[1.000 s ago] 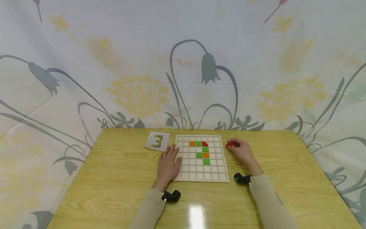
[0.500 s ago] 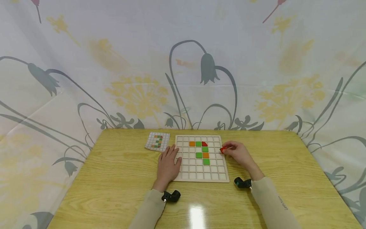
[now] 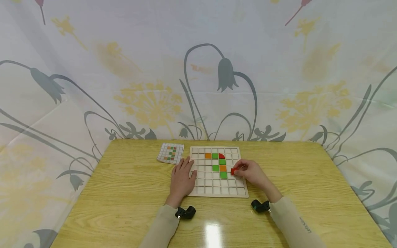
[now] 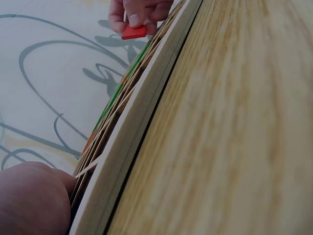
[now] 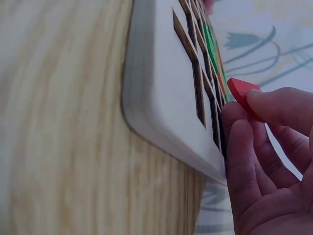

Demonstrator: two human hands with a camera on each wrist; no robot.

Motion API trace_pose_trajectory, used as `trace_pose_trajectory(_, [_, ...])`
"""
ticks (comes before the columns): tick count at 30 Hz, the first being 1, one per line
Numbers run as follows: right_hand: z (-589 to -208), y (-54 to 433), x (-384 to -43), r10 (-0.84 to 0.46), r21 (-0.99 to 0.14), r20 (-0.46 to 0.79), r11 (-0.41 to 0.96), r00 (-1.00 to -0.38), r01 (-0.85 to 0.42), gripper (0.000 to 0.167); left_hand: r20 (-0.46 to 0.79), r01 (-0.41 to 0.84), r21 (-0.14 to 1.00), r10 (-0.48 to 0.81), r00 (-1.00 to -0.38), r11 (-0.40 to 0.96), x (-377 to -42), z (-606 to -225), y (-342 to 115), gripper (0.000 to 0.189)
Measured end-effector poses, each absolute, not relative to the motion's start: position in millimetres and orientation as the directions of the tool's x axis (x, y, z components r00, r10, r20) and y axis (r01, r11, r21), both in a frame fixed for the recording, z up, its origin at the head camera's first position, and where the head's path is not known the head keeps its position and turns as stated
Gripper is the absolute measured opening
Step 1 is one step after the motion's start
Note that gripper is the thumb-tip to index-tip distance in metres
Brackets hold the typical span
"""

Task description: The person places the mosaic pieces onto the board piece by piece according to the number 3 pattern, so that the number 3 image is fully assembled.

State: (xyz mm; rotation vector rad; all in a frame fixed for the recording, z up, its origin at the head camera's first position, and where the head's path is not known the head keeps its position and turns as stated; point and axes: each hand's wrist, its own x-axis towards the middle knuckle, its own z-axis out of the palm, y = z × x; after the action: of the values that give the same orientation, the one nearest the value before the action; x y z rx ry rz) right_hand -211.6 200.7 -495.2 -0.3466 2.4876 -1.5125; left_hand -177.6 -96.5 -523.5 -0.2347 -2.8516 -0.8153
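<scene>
A wooden grid board (image 3: 217, 192) lies on the table with orange, green and red tiles set in some of its cells. Between thumb and fingers my right hand (image 3: 253, 174) pinches a red tile (image 3: 233, 171) above the board's right part, just right of the orange tile (image 3: 223, 168). The right wrist view shows this red tile (image 5: 243, 91) held tilted by the thumb and fingertips. My left hand (image 3: 182, 179) lies flat with fingers extended over the board's left edge. Its thumb shows at the board's rim in the left wrist view.
A small pattern card (image 3: 170, 153) with a coloured grid lies left of the board, near my left fingertips. The wooden table (image 3: 124, 193) ends at a floral curtain (image 3: 149, 69) behind. A black wrist device (image 3: 260, 206) sits at my right cuff.
My right hand has carried the red tile leftward and nearer to me, from the table beside the board to above its right cells. The left hand stays in place.
</scene>
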Motion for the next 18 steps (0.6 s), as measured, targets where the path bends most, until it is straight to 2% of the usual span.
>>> trace_pose_trajectory(11, [-493.6,186.0,-201.2,-0.341,-0.857,-0.038,0.494,-0.939,-0.145,0.005,0.203,0.205,0.505,0.115,-0.972,0.838,-176.9,-523.3,-97.4,0.046])
trace_pose_trajectory(18, [-494.9,176.6,-197.0,-0.419,-0.837,0.010,0.493,-0.908,-0.237,0.003,0.212,0.208,0.511,0.113,-0.971,0.834,-177.5,-523.3,-97.2,0.046])
